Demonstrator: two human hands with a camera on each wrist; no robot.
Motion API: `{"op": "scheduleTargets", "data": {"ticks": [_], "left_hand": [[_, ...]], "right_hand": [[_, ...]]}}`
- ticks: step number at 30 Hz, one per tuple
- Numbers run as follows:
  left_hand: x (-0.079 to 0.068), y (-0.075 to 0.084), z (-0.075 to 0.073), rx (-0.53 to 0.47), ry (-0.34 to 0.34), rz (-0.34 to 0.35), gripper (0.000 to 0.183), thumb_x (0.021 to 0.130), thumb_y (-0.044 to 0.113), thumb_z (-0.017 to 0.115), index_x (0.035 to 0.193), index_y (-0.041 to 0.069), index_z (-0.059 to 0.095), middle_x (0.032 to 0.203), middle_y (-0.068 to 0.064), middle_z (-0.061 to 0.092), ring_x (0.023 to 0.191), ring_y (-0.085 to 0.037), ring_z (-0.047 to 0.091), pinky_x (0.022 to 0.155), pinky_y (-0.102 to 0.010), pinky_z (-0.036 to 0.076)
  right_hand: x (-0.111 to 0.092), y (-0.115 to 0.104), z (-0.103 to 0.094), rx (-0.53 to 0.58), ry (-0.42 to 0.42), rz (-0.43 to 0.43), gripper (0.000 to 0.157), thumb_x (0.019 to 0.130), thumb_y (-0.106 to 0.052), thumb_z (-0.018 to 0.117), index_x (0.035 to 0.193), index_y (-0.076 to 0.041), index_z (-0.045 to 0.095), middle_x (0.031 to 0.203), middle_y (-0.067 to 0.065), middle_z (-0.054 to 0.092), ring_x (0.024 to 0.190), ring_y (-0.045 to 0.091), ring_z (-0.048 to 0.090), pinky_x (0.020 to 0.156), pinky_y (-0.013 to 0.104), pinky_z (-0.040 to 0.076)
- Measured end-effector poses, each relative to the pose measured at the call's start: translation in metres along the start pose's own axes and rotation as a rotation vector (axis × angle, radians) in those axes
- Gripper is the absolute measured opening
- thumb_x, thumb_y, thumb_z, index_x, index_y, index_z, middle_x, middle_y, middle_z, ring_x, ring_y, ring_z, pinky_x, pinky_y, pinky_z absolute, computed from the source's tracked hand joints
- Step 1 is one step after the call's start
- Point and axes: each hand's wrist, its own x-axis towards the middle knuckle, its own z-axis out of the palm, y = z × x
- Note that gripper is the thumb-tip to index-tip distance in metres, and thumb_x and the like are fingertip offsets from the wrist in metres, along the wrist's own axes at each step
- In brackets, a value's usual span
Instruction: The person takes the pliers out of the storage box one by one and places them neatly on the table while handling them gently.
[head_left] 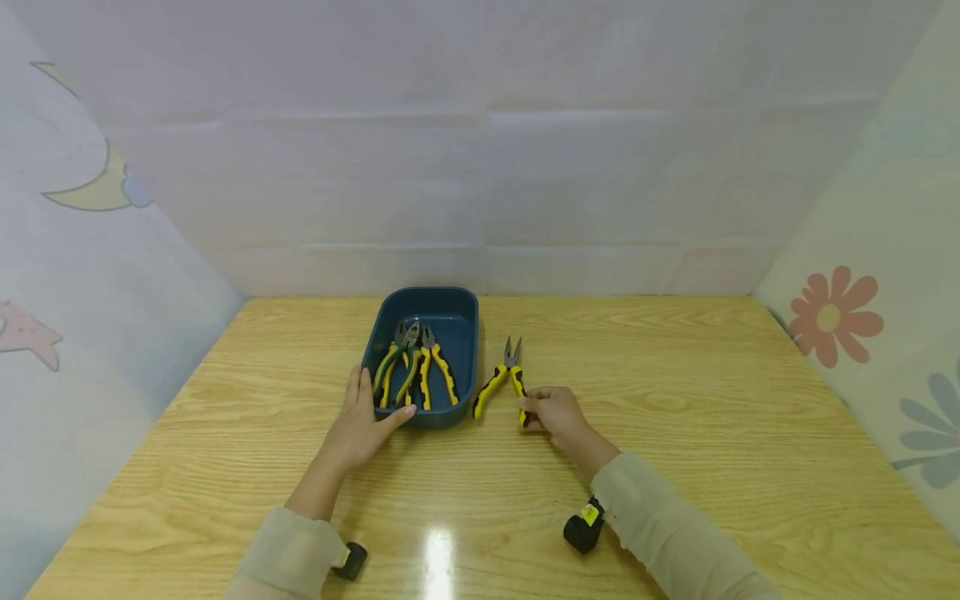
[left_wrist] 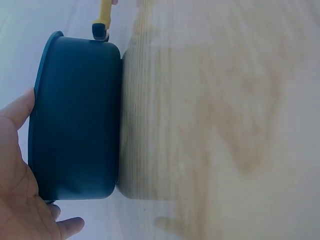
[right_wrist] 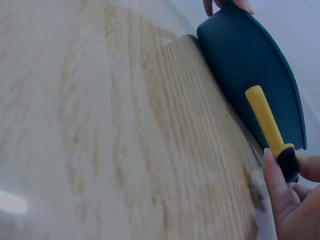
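Note:
In the head view my right hand (head_left: 558, 412) pinches the right handle of the long-nose pliers (head_left: 513, 358) between thumb and fingers. These pliers have yellow and black handles, spread apart, with their slightly parted tips pointing to the back wall. The right wrist view shows a yellow handle with a black end section, my fingers (right_wrist: 282, 187) on the dark part. My left hand (head_left: 363, 429) rests at the near left corner of a dark blue bin (head_left: 467, 333), thumb on the front rim, fairly straight fingers along the left side. Inside lie several pliers (head_left: 438, 367) with yellow-black or green-yellow handles.
The bin stands on a wood-grain table (head_left: 637, 358), towards the back edge. Behind rises a pale cloth wall (head_left: 562, 192), and printed cloths flank both sides. A black wrist camera (head_left: 582, 529) sits at the right sleeve, another (head_left: 350, 561) at the left.

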Motion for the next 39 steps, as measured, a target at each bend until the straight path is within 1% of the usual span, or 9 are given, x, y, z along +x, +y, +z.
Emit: {"op": "scheduleTargets", "data": {"ticks": [6,13,23,33,39], "left_hand": [[0.0,0.0,0.0,-0.005,0.002,0.004,0.101,0.077,0.062,0.045,0.136,0.004,-0.012,0.14,-0.01,-0.02,0.122,-0.044,0.014,0.09,-0.056,0.024],[0.0,-0.001,0.001,-0.002,0.0,0.002,0.104,0.074,0.067,0.042,0.136,0.005,-0.012,0.14,-0.009,-0.02,0.121,-0.044,0.017,0.089,-0.056,0.027],[0.001,-0.001,0.001,-0.001,0.002,-0.001,0.104,0.073,0.068,0.042,0.136,0.005,-0.012,0.14,-0.008,-0.02,0.121,-0.044,0.019,0.088,-0.056,0.028],[0.001,-0.002,0.002,-0.002,0.001,-0.001,0.101,0.076,0.063,0.044,0.136,0.006,-0.013,0.14,-0.009,-0.021,0.121,-0.044,0.018,0.088,-0.056,0.028],[0.001,-0.002,0.002,-0.001,0.006,0.005,0.101,0.076,0.064,0.044,0.136,0.006,-0.013,0.14,-0.009,-0.02,0.121,-0.044,0.017,0.088,-0.056,0.028]], "right_hand": [[0.002,0.003,0.005,-0.013,-0.001,-0.004,0.02,0.082,0.005,0.052,0.095,0.02,0.052,0.069,0.011,0.052,0.052,0.012,0.052,0.054,0.031,0.05],[0.003,0.005,0.008,-0.012,-0.007,0.001,0.021,0.082,0.005,0.052,0.097,0.019,0.052,0.075,0.016,0.053,0.051,0.012,0.053,0.054,0.03,0.05],[0.003,0.005,0.011,0.006,0.01,0.002,0.021,0.081,0.006,0.053,0.098,0.019,0.052,0.078,0.018,0.054,0.051,0.013,0.053,0.054,0.031,0.05],[0.003,0.005,0.014,-0.013,0.001,0.006,0.02,0.081,0.005,0.054,0.096,0.018,0.053,0.078,0.016,0.053,0.052,0.013,0.053,0.054,0.03,0.05],[0.004,0.005,0.015,-0.03,0.001,0.001,0.018,0.081,0.004,0.054,0.094,0.017,0.054,0.077,0.015,0.052,0.052,0.013,0.052,0.053,0.03,0.05]]}}
